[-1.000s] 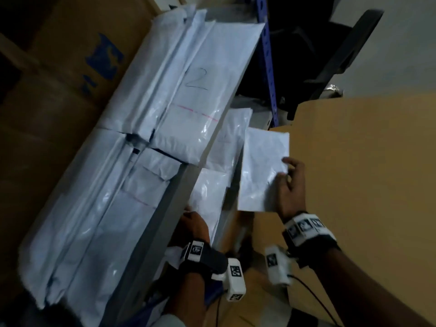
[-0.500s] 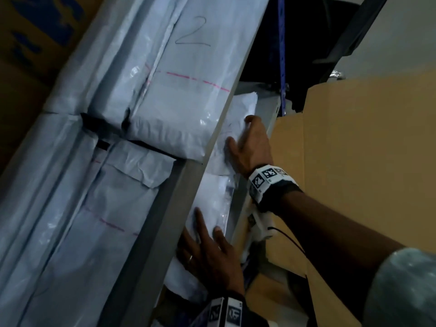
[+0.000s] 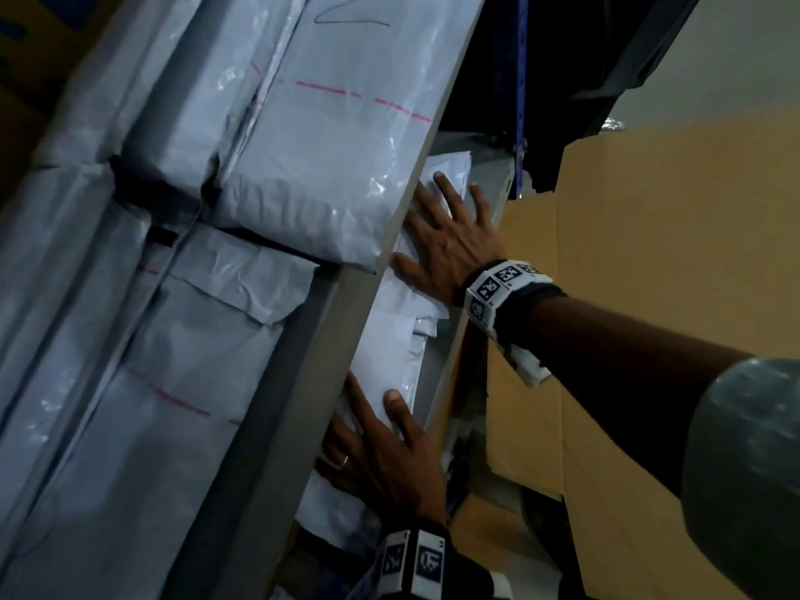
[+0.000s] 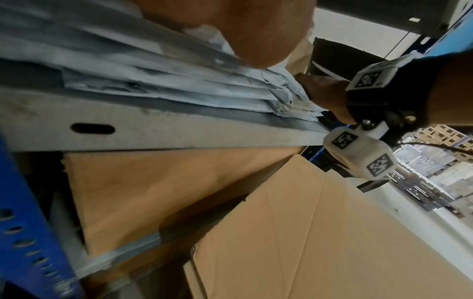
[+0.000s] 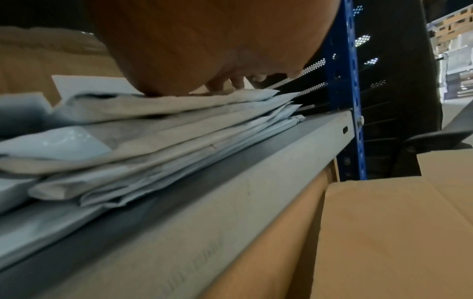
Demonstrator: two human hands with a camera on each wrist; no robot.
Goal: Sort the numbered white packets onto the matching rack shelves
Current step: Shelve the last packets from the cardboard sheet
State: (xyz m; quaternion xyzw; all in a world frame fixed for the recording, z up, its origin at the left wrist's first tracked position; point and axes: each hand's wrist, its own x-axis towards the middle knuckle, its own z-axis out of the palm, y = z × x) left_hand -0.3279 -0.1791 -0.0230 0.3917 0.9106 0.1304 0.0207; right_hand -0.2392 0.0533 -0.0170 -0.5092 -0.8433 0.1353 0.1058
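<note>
Several white packets lie stacked on the lower rack shelf (image 5: 230, 172). My right hand (image 3: 437, 218) presses flat, fingers spread, on the top packet (image 3: 450, 166) at the stack's far end; the right wrist view shows its fingertips (image 5: 222, 85) touching that packet (image 5: 179, 101). My left hand (image 3: 376, 430) rests flat on the nearer packets (image 3: 385, 352), fingers straight. The left wrist view shows the stack's edge (image 4: 179, 89) under my palm. On the upper shelf (image 3: 277, 426) lie bigger white packets, one marked "2" (image 3: 346, 123).
A blue perforated rack upright (image 5: 343, 81) stands at the shelf's far end. Open cardboard boxes (image 3: 649, 296) stand close on the right and under the shelf (image 4: 153, 192). A dark chair (image 5: 409, 101) is behind the upright.
One second ago my right hand held a white packet beside the rack. It has since laid it on the lower shelf and now presses it flat. My left hand slid onto the stack.
</note>
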